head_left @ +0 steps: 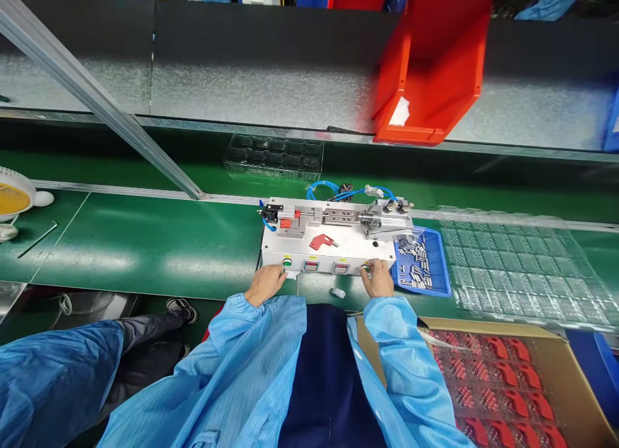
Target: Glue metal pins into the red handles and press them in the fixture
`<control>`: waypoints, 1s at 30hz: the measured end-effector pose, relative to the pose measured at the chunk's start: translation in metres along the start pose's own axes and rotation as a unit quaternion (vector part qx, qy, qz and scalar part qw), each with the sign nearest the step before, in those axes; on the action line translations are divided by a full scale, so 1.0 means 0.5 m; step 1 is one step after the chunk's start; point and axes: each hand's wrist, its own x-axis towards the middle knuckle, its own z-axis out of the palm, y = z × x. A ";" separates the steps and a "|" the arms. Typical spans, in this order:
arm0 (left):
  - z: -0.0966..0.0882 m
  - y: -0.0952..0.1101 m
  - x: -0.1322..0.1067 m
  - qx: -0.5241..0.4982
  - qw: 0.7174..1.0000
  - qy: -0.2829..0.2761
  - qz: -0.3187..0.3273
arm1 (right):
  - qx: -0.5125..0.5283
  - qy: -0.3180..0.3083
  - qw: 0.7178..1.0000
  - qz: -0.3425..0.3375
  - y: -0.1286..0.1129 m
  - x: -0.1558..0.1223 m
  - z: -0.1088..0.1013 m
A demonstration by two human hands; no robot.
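A white press fixture (338, 242) sits on the green bench, with a metal slide mechanism on top and a loose red plastic part (323, 241) on its deck. My left hand (265, 283) rests at the fixture's front left, fingers curled against the green button (287, 262). My right hand (378, 280) is at the front right, fingertips on another green button (367, 268). Neither hand holds anything that I can see.
A blue tray (438, 267) of small metal pins lies right of the fixture. Clear blister trays (527, 267) spread further right. A cardboard box (556, 345) of red parts stands at lower right. A red bin (430, 68) hangs above. Another person's dark-sleeved arm and legs (58, 377) are at left.
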 end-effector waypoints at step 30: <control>-0.069 0.072 0.020 -0.580 0.786 -0.114 0.182 | 0.031 -0.011 0.999 0.012 0.003 0.002 0.000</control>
